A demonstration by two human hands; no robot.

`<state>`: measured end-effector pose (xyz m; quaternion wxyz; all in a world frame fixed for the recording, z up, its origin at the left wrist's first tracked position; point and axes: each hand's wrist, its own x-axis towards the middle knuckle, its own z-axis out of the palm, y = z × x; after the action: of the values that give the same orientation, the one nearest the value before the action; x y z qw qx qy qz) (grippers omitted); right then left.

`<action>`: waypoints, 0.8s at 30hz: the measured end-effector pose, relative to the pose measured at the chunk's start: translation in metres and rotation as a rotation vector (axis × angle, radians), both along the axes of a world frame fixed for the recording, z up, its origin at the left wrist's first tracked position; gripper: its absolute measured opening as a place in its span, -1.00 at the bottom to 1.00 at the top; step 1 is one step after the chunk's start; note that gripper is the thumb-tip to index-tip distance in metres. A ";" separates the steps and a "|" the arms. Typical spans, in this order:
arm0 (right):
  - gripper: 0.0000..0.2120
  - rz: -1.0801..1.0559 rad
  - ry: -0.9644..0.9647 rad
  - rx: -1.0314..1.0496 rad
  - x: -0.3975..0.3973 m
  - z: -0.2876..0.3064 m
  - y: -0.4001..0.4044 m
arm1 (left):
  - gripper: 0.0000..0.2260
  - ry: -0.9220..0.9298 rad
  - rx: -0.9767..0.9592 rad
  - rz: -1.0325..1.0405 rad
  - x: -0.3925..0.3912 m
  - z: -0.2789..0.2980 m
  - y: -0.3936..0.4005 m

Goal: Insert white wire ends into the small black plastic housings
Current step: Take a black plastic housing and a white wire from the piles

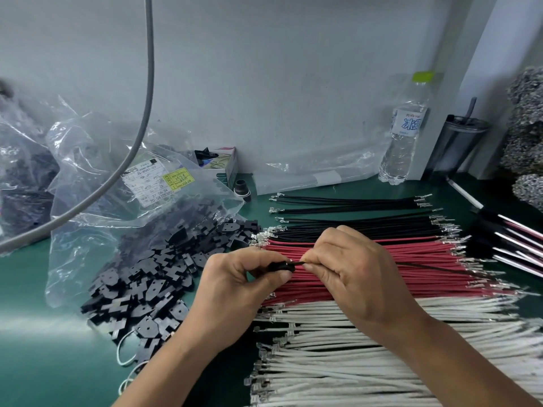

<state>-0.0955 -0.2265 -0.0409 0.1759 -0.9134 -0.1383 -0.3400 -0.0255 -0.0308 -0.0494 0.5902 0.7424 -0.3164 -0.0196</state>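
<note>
My left hand pinches a small black plastic housing between thumb and fingers above the red wires. My right hand pinches a black wire near its left end, and that end meets the housing's right side. The wire trails away to the right over the red bundle. A row of white wires with metal terminals lies below my hands. A heap of loose black housings spills from a clear bag to the left.
Red wires and black wires lie in rows on the green mat. A water bottle and dark tumbler stand at the back right. Clear plastic bags and a grey cable fill the left.
</note>
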 end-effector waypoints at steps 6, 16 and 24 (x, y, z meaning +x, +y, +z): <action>-0.88 -0.063 -0.075 -0.035 0.001 0.001 0.001 | -0.83 -0.012 0.009 0.020 -0.003 0.000 -0.002; -0.95 -0.083 0.231 -0.080 -0.007 -0.003 0.002 | -0.82 0.194 -0.198 0.210 0.007 0.000 -0.001; -0.90 -0.033 0.381 0.002 -0.011 0.004 -0.008 | -0.85 0.223 -0.238 0.236 0.008 0.001 0.001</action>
<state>-0.1065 -0.2346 -0.0368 0.1943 -0.9632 -0.0870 -0.1639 -0.0175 -0.0300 -0.0485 0.7034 0.6926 -0.1599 0.0054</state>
